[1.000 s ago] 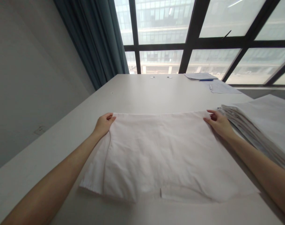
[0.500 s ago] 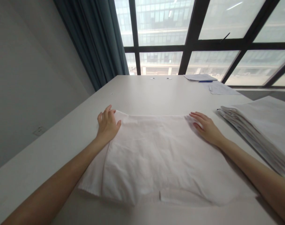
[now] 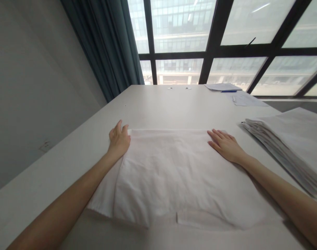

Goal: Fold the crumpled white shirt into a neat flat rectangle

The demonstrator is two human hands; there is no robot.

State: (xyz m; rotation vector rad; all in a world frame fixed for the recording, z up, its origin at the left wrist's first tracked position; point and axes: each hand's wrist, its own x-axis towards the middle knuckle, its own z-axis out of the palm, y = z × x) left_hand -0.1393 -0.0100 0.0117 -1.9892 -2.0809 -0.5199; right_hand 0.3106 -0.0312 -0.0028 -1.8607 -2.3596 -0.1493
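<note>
Both hands, left (image 3: 119, 140) and right (image 3: 225, 147), lay flat and open on the once-folded cloth (image 3: 174, 173), gripping nothing; further folds seemingly remained

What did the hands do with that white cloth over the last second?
Both hands let go of the far corners they had pinched; the left hand and right hand now press flat on the white cloth, moved slightly inward. The stack of cloths and table stayed put.
</note>
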